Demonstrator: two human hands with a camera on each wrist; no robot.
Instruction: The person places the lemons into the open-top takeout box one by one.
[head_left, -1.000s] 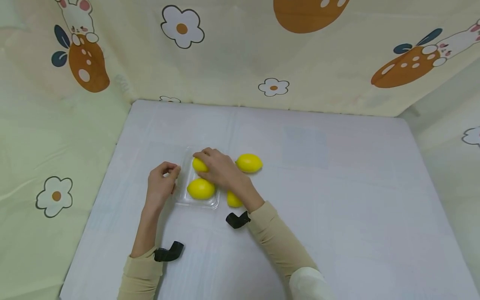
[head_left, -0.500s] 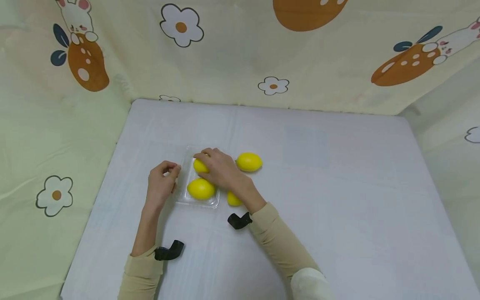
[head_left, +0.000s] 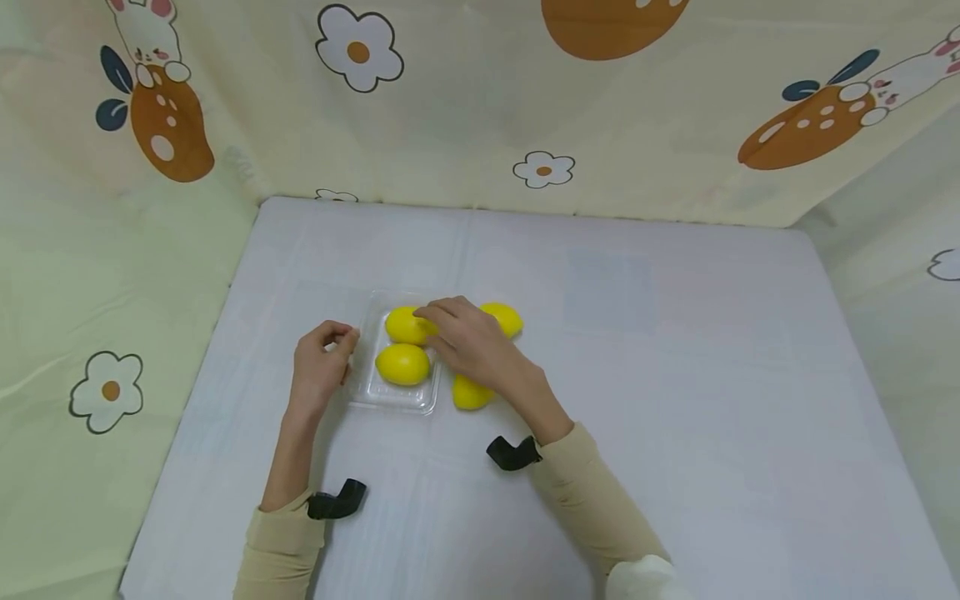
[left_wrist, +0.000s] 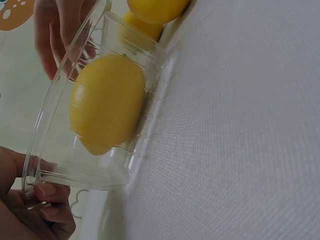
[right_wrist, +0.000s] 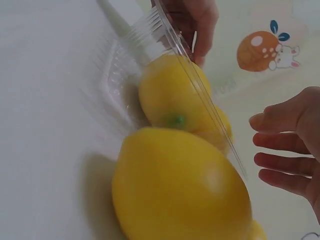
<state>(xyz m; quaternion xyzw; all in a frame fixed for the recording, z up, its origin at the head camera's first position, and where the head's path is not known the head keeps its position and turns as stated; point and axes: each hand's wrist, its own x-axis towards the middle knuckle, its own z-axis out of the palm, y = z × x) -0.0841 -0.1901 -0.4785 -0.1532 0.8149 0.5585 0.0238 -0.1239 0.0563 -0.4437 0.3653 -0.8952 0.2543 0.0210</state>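
Note:
A clear plastic tray (head_left: 375, 397) holds two yellow lemons, the far lemon (head_left: 402, 323) and the near lemon (head_left: 402, 365), lying side by side. My left hand (head_left: 321, 358) pinches the tray's left rim between thumb and fingers, as the left wrist view shows at the rim corner (left_wrist: 33, 175). Over the tray's right side is my right hand (head_left: 476, 342), its fingertips overlapping the far lemon in the head view. In the right wrist view its fingers (right_wrist: 282, 162) are spread, with nothing between them and the thumb.
Outside the tray, to its right, are two more lemons: one farther back (head_left: 507, 317), partly behind the right hand, and one nearer (head_left: 471, 394), beneath the right wrist. A white cloth covers the table (head_left: 675, 375). Patterned curtains (head_left: 450, 100) stand along its back and sides.
My right hand has released the far lemon and drawn back to the right. The near lemon has shifted slightly toward the far one. My left hand stays at the rim.

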